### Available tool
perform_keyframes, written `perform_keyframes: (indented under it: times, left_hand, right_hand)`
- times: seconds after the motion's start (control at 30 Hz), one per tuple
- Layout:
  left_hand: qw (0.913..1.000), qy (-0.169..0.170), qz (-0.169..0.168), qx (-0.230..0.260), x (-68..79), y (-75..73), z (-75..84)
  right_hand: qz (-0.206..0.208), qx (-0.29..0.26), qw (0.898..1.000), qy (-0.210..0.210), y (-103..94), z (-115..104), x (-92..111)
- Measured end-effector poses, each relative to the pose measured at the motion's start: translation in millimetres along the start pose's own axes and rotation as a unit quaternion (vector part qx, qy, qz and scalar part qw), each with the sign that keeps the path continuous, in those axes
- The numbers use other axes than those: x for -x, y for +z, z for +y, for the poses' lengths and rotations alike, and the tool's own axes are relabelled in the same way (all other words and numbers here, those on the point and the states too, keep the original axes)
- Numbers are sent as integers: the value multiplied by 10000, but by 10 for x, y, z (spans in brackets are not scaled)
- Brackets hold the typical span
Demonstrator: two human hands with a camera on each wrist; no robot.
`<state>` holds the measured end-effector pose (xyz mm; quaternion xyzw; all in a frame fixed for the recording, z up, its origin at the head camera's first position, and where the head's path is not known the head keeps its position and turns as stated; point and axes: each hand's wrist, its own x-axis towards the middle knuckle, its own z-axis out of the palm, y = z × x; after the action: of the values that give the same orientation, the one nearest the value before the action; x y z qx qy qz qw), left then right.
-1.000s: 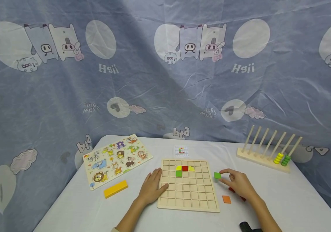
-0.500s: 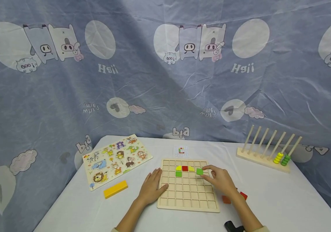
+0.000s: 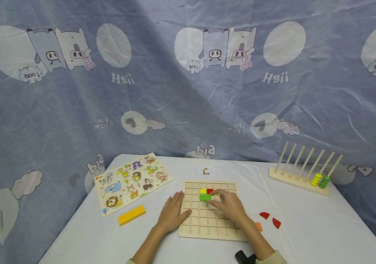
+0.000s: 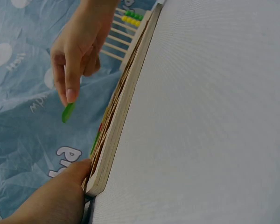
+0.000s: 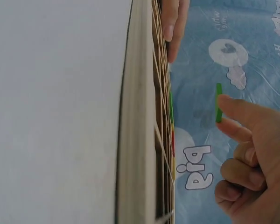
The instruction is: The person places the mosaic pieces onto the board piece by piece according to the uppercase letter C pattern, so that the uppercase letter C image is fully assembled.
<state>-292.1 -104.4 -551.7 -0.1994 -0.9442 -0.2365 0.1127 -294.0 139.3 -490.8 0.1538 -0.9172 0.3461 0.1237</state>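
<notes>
A light wooden grid board lies on the white table in the head view. My left hand rests along its left edge, fingers fairly straight and the thumb over the rim. Between thumb and index finger, my right hand pinches a green square tile, which the right wrist view shows edge-on, raised off the board. Set in the far part of the grid are a yellow curved tile, a red tile and another green tile. My right fingers mostly cover a second yellow tile.
Right of the board lie two red quarter-round tiles and an orange tile, partly behind my forearm. A pattern card sits beyond the board. An animal puzzle and yellow block are left; a pegged bead stand is back right.
My right hand has carried the green tile leftward from beside the board to over the grid, near the other green tile. The red tiles now show fully. The left hand has stayed put.
</notes>
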Motion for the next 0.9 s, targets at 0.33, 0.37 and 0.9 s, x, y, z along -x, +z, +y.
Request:
perform_keyframes:
  times: [0.33,0.37,0.9]
  left_hand:
    - [9999,18,-8,-105,-1,14,-23]
    - [9999,29,-2,-102,-1,14,-22]
    - [10000,72,30,-47,-10,1,-7]
  right_hand:
    - [-523,424,9977,26,216,-26,-6]
    - [-529,475,9975,-20,233,-16,-2]
    - [-492,756,9959,-114,303,51,-4]
